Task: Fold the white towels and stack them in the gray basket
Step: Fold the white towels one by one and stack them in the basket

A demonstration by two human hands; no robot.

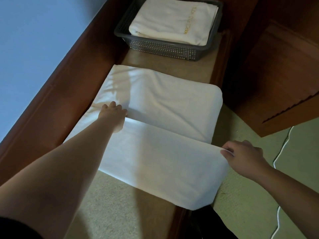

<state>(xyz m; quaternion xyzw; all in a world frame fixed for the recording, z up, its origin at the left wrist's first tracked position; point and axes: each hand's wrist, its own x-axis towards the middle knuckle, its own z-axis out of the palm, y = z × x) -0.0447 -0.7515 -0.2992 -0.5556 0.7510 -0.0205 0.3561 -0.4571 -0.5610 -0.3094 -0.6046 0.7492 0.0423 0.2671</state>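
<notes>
1. One folded towel (172, 23) already lies in the gray basket (164, 49), far on the bench (131, 213).
2. Nearer, a second white towel (155, 135) lies half folded.
3. Left hand (113, 112) presses flat; right hand (241, 156) pinches its right edge.
4. Folding and stacking remain.

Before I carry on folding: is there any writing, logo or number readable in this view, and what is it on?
Gold embroidered lettering on the folded towel in the gray basket: one line of capitals, turned sideways and too blurred to read.
Towel being folded under the left hand and right hand: no text visible.
Nothing else carries writing.
</notes>
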